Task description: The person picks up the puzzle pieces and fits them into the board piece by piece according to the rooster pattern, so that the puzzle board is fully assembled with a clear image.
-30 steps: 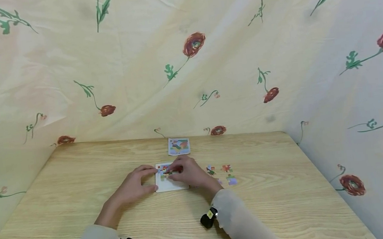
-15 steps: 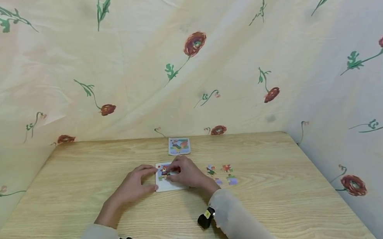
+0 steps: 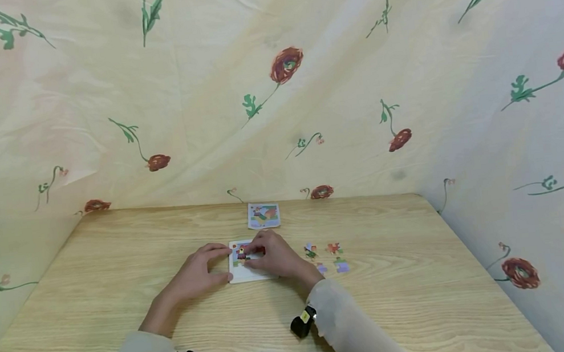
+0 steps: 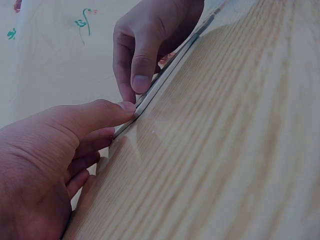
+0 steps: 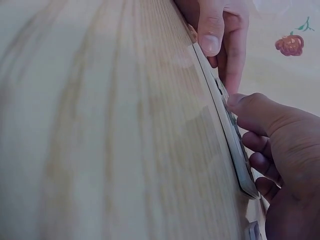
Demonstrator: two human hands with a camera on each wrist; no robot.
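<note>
A white-framed jigsaw puzzle tray (image 3: pixel 243 273) lies flat on the table with several colourful pieces fitted in its upper left part. My left hand (image 3: pixel 197 272) grips the tray's left side, thumb near the lower corner and fingertips near the upper one. Over the tray's right half, my right hand (image 3: pixel 276 254) holds a puzzle piece (image 3: pixel 241 253) by its fingertips at the assembled section; the fingers hide part of it. In the left wrist view the left thumb (image 4: pixel 120 111) presses the tray's edge. The right thumb (image 5: pixel 240 100) is low over the tray in the right wrist view.
Loose puzzle pieces (image 3: pixel 341 265) lie right of the tray, one partly behind the right wrist. A rooster picture card (image 3: pixel 264 216) lies beyond the tray. The wooden table (image 3: pixel 115 262) ends at a flowered cloth backdrop (image 3: pixel 201 92).
My right hand has shifted slightly left and down over the tray, and the piece at its fingertips now sits lower among the fitted pieces. The left hand has stayed at the tray's edge.
</note>
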